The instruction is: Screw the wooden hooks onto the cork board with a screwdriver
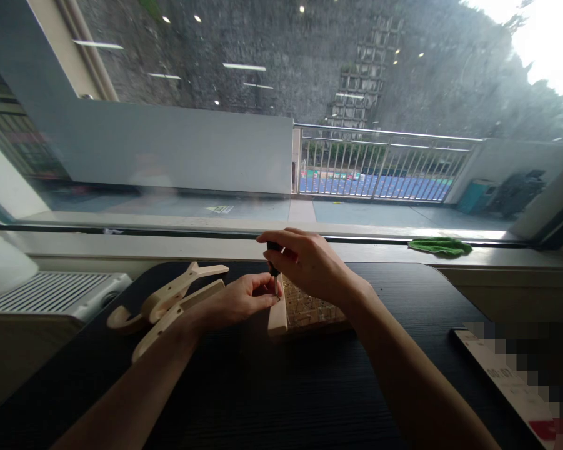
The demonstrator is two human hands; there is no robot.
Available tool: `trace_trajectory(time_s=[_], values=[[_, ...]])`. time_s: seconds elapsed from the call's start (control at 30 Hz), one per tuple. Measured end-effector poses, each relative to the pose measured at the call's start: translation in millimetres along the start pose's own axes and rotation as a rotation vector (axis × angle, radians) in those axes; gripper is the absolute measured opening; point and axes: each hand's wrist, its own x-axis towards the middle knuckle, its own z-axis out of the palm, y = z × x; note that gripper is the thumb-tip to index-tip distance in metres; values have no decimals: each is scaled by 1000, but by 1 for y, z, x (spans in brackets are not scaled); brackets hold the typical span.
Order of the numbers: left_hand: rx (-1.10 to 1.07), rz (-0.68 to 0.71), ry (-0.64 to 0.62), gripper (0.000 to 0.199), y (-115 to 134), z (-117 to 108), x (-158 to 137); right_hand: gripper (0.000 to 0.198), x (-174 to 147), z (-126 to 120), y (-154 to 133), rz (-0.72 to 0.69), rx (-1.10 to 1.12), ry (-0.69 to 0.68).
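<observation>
Right hand curled round the screwdriver, its handle partly hidden; shaft upright over a pale wooden bar, near mid far edge of the table. Left hand fingertips nearly pinched at shaft's tip; grip unclear. Woven panel partly behind right wrist. Curved wooden pieces, towards far left corner, part-covered by left forearm.

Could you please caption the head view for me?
Right hand holds screwdriver upright over wooden bar, left hand close by.

Green cloth on the windowsill
</observation>
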Motion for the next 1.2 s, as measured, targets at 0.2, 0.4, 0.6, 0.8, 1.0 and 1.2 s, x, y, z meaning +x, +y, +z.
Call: trace_trajectory(time_s=[0.2, 0.4, 0.6, 0.8, 1.0, 1.2], values=[[60, -51, -86, 22, 4, -10, 4, 23, 1, 3, 1, 31, -45, 25], [68, -106, -138, 26, 7, -18, 9, 30, 0, 1, -10, 35, -15, -31], [3, -71, -152, 25, 2, -16, 8, 28, -2, -5, -7, 43, -18, -46], [-22, -40, -110, 23, 0, -12, 5, 21, 0, -1, -5, 111, -21, 25], [-11, -45, -108, 23, -1, -11, 6, 20, 0, 2, -5, 127, 24, 27], [23, -25, -89, 24, -2, -10, 7, 23, 0, -2, 2, 72, -1, 52]])
